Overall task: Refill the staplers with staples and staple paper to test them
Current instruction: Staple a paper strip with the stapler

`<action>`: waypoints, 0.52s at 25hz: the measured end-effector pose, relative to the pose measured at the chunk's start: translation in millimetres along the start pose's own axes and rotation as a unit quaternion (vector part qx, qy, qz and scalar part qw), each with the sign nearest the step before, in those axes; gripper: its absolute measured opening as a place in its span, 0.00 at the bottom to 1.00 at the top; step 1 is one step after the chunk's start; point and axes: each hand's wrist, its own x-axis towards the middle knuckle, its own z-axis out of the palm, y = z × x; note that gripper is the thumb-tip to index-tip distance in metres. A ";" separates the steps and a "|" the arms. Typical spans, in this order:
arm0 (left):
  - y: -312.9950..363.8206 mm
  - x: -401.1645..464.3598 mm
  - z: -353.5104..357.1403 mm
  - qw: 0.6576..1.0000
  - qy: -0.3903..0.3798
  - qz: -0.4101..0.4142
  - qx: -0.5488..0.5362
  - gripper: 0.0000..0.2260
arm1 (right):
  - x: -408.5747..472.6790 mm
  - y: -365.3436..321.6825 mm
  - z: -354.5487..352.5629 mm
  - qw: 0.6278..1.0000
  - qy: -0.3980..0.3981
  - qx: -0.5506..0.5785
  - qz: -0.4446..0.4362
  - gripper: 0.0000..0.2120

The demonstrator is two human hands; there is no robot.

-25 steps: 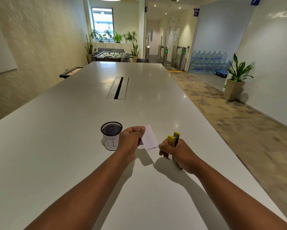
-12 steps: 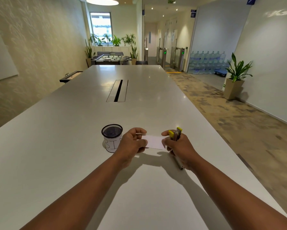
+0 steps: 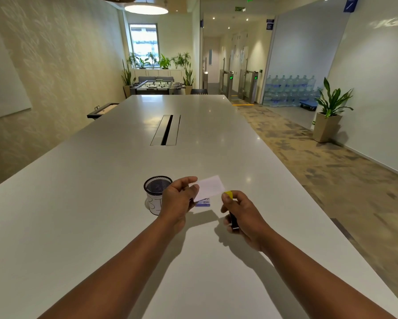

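From your head camera, your left hand is raised just above the long white table, thumb and fingers pinching the left edge of a small white slip of paper, which is lifted clear of the tabletop and tilted up toward its far right corner. Your right hand has its fingers curled round a stapler with a yellow tip and a dark body, thumb lying along its upper side; the yellow tip sits just below the paper's lower right corner, but you cannot tell whether it touches the sheet. Under the paper, a small blue and white box lies flat on the table, partly hidden by your left fingers. Just to the left of your left hand stands a black mesh cup with a white handwritten label around its lower half, its right side covered by the hand. Farther up the table a cable slot runs along the middle.
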 end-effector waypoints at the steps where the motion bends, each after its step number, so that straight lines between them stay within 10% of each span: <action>1: -0.5 -1.0 0.5 1.000 -0.004 0.006 0.001 0.11 | -1.3 0.0 3.0 1.000 -0.006 -0.006 0.001 0.14; 13: -6.9 -7.0 -1.9 0.997 -0.060 -0.041 -0.009 0.07 | 4.1 5.0 23.1 0.992 -0.008 0.117 0.048 0.19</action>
